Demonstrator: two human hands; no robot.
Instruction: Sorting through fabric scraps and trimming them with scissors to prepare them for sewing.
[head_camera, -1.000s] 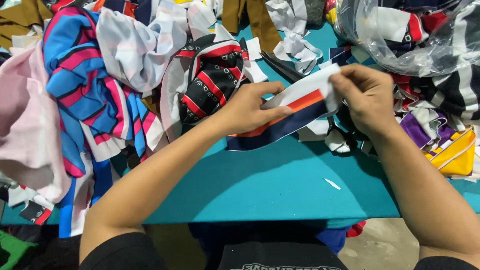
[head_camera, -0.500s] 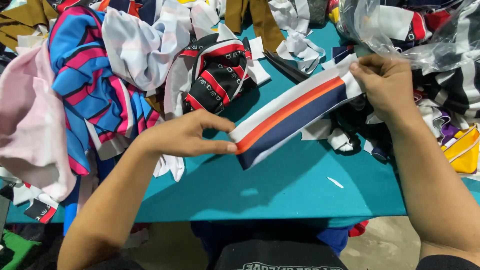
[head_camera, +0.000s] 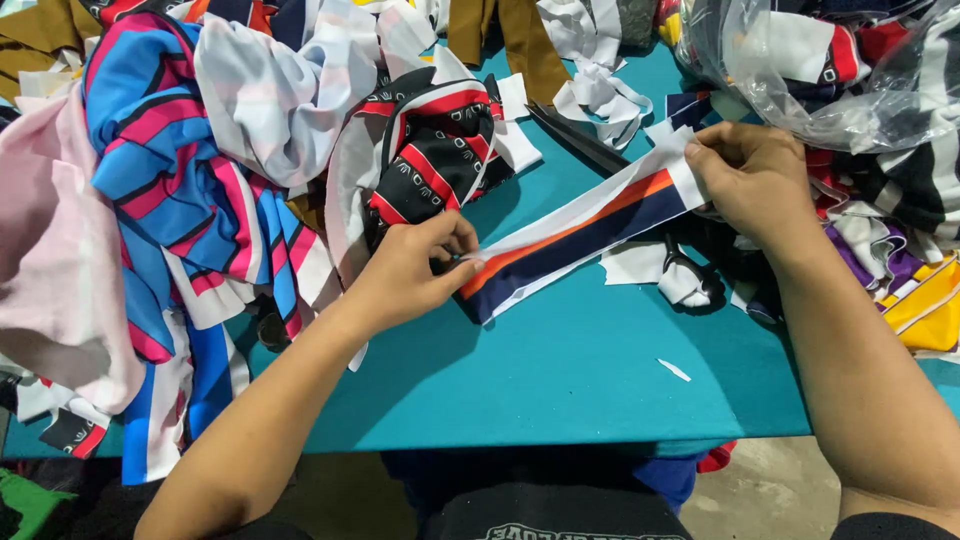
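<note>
While the striped fabric band (head_camera: 580, 235) is being stretched flat just above the teal table (head_camera: 560, 370), its near end is being pinched shut by the left hand (head_camera: 405, 275) and its far end is being gripped closed by the right hand (head_camera: 750, 180). For this to be done well, even tension should probably be kept along both edges, so that the white, orange and navy stripes are being held straight and unwrinkled. The table is being crowded by heaps of striped cloth (head_camera: 180, 190) on the left, black scissors (head_camera: 600, 155) behind the band, and a clear plastic bag (head_camera: 850, 70) on the right; a bare floor is being glimpsed below.
</note>
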